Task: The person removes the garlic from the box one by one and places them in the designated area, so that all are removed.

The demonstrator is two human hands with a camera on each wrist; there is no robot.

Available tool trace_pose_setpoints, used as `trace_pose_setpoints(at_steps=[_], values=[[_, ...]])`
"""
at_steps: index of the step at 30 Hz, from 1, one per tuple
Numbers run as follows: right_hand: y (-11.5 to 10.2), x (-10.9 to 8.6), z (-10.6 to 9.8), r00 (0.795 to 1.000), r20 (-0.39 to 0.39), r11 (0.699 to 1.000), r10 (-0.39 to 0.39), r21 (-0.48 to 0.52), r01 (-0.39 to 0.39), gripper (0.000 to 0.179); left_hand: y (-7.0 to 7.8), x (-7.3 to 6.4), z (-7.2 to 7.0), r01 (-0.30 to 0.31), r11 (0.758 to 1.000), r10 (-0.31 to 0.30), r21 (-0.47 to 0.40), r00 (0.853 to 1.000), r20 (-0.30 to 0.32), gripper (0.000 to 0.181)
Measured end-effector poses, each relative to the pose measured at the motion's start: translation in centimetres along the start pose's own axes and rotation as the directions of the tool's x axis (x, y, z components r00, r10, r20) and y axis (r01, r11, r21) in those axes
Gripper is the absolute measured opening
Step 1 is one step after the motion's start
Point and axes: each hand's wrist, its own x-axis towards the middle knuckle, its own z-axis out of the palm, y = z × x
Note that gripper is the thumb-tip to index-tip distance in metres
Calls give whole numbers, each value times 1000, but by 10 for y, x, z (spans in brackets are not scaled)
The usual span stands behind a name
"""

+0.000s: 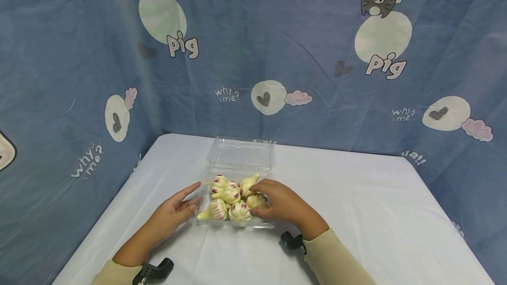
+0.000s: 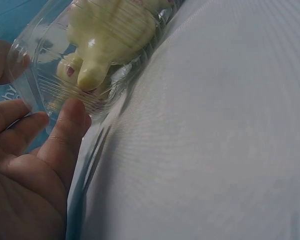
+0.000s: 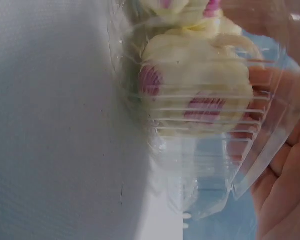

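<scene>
A clear plastic clamshell box [image 1: 237, 224] lies on the table with its lid [image 1: 240, 153] folded back. Several garlic bulbs [image 1: 239, 211], cream with purple streaks, fill it. My right hand [image 1: 283, 201] reaches over the box's right side, thumb and fingers round a garlic bulb [image 1: 257, 200] there; in the right wrist view, fingers show behind the ribbed wall beside a garlic bulb [image 3: 195, 85]. At the box's left side is my left hand [image 1: 170, 214], fingers loosely extended. Its thumb [image 2: 65, 140] is against or very near the clear wall in the left wrist view.
A white cloth [image 1: 356, 197] covers the table. Blue patterned fabric [image 1: 317, 56] hangs behind it and at the left. Each wrist bears a dark camera mount [image 1: 292, 241], close to the tabletop.
</scene>
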Motion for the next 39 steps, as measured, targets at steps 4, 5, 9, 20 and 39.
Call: trace_pose_setpoints(at_steps=[4,5,9,20,39], values=[[-1,1,2,1000,14,1000,11,-30,-10,55,0,-1,0,7,1000,-7,-6,1000,0,73],[-1,1,2,1000,14,999,12,-35,-12,55,0,-1,0,10,1000,-10,-6,1000,-1,73],[-1,2,2,1000,14,999,7,-50,-6,49,1,-2,0,18,1000,-18,-17,1000,-1,74],[-1,3,2,1000,-8,996,-26,-80,25,37,1,-2,0,26,1000,-26,-12,1000,-3,74],[2,2,1,998,-53,1000,-27,5,27,36,4,-3,0,37,999,-37,3,999,-2,73]])
